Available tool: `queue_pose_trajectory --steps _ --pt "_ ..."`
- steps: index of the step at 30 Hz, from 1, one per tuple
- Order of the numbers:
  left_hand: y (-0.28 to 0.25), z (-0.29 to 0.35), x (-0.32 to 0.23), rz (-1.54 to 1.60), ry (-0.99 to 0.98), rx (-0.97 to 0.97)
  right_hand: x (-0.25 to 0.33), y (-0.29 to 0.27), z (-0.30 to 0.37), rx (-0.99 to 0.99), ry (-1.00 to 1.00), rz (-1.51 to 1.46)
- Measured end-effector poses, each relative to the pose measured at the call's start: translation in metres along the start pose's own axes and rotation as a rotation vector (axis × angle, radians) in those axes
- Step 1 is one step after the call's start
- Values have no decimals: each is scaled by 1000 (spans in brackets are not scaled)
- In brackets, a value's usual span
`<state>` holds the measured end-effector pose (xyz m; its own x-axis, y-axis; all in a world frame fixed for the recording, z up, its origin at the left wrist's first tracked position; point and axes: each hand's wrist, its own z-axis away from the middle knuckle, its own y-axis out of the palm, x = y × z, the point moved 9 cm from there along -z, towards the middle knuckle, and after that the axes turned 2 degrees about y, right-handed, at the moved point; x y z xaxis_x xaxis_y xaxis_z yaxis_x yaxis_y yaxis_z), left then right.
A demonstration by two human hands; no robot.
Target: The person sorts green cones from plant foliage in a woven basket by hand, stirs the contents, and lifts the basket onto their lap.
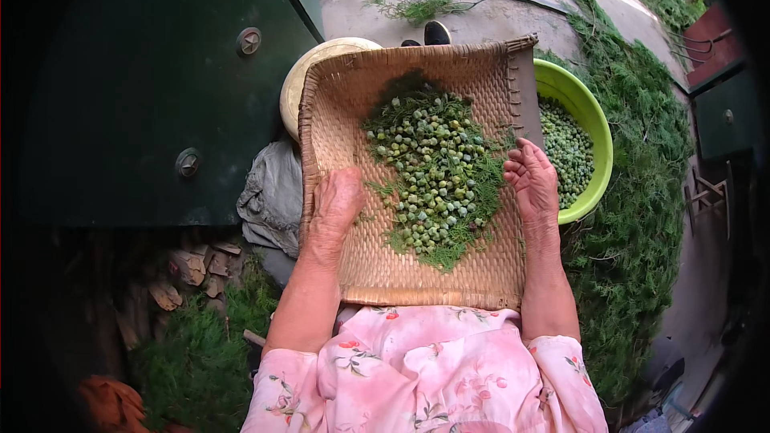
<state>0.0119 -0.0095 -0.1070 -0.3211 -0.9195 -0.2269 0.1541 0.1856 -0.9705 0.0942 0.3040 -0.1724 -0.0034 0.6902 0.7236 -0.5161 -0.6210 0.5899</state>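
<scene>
A woven winnowing basket [489, 273] lies in front of me, its near edge against my shirt. Heaped in its middle are small round green conifer cones [437, 172], mixed with feathery green sprigs [487, 184]. At the left side of the basket, my left hand [337, 196] is closed, back upward, with its fingertips hidden. My right hand [533, 176] is by the right side, palm partly turned up. Its fingers are curled together close to the sprigs, and whatever they hold is too small to make out.
Right of the basket stands a lime-green tub [595, 124] holding many cones. Cut conifer branches [634, 216] cover the ground beyond it. A pale round container [293, 92] and a grey cloth sack [273, 192] are at left, by a dark green door [144, 96]. Firewood [188, 265] lies below.
</scene>
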Motion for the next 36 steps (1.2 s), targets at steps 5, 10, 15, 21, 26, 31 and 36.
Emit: queue_pose_trajectory --steps 5,10,15,21,26,31,36 --pt "26 14 -8 -212 100 233 -7 16 6 52 5 97" --pt "35 21 -20 -240 121 268 -11 14 9 43 11 107" --pt "39 25 -25 -218 143 277 -19 14 10 49 47 159" --pt "36 20 -14 -116 107 193 -4 31 21 15 -108 401" --pt "30 24 -14 -78 59 210 -21 57 29 122 -62 456" --pt "43 30 -18 -90 103 286 -39 65 38 176 8 509" --pt "44 31 -20 -69 151 272 -43 65 38 181 22 570"
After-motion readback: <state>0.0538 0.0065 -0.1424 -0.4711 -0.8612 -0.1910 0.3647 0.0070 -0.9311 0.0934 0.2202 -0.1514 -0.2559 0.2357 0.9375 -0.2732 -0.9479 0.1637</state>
